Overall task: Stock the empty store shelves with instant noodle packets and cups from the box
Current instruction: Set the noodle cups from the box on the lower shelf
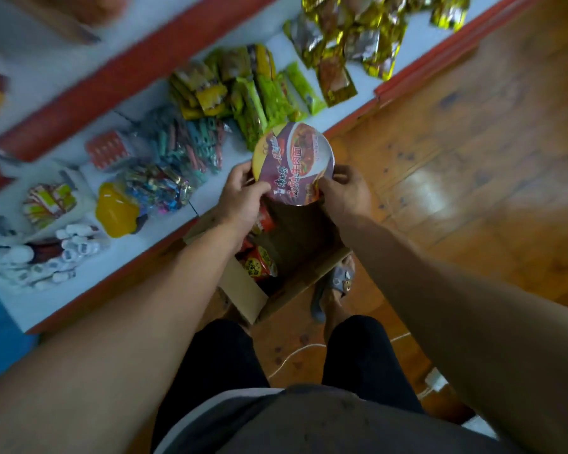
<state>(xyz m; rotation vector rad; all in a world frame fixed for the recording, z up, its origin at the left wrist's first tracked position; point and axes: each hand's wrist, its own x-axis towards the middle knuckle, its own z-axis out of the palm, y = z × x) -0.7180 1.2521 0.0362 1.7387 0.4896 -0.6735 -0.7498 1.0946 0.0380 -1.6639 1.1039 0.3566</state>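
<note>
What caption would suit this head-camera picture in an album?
Both hands, left and right, hold a noodle bowl above an open box beside a snack shelf.

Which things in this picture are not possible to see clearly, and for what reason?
- Head view: the noodle bowl's sides are hidden under its lid and behind both hands, left hand, right hand.
- Head view: the box is partly covered by the forearms.
- Head view: the shelf packet labels are blurred by motion.

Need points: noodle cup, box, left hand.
noodle cup (294, 162), head view, centre of purple lid.
box (243, 294), head view, near cardboard flap.
left hand (240, 198), head view, back of hand.
</note>
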